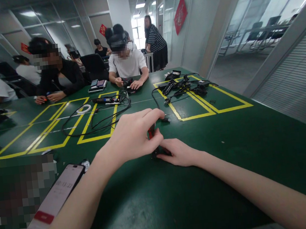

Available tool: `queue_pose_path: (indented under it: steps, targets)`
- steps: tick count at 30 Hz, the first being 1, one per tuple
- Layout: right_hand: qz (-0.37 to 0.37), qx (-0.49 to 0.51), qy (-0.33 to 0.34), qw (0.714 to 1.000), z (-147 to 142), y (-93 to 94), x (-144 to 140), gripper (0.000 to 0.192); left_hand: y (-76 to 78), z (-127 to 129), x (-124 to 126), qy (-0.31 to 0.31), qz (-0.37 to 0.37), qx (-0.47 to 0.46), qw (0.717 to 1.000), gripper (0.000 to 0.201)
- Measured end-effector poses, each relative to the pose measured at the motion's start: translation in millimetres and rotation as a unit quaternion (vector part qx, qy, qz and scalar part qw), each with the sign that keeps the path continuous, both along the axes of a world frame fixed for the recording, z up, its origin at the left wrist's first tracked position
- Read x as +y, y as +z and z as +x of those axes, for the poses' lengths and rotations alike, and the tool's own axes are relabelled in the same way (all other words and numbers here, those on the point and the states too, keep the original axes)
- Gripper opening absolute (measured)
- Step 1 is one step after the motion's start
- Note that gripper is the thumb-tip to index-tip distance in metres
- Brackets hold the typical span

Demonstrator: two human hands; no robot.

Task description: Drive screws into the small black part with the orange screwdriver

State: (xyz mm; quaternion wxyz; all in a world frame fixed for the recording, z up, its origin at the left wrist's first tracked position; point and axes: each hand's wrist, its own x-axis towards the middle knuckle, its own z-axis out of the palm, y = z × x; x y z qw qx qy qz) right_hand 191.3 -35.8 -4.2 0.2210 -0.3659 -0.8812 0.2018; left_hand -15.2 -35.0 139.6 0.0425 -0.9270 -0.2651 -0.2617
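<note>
Left hand (135, 133) grips a red-black object (151, 132), right hand (178, 152) pinching its base. Right of the object, green table (244, 152) stretches edgeward.

Has glass partitions (54, 33) left and right, a red diamond-shaped hanging (180, 14) at right, lit ceiling panels (140, 5), black chairs (94, 66), a green table (242, 134), grey floor (224, 65) and a bright far window (138, 33).
</note>
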Motion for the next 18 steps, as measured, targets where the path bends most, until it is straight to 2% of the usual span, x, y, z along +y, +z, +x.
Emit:
queue_pose_path:
  steps: [4,11,15,18]
  targets:
    - [0.007,0.012,-0.001,1.000,0,-2.2,1,0.026,1.0,3,-4,-0.022,-0.059,0.000,0.998,0.030]
    - [0.000,-0.027,0.003,1.000,0,6.7,-2,0.028,0.9,1,1,-0.006,-0.077,-0.019,0.997,0.028]
    - [-0.002,-0.031,-0.002,1.000,0,7.6,-3,0.028,0.5,0,2,0.026,-0.036,-0.004,0.999,0.033]
    - [-0.003,-0.026,-0.001,1.000,1,5.9,-2,0.027,-0.5,1,2,0.053,0.001,0.009,0.999,0.027]
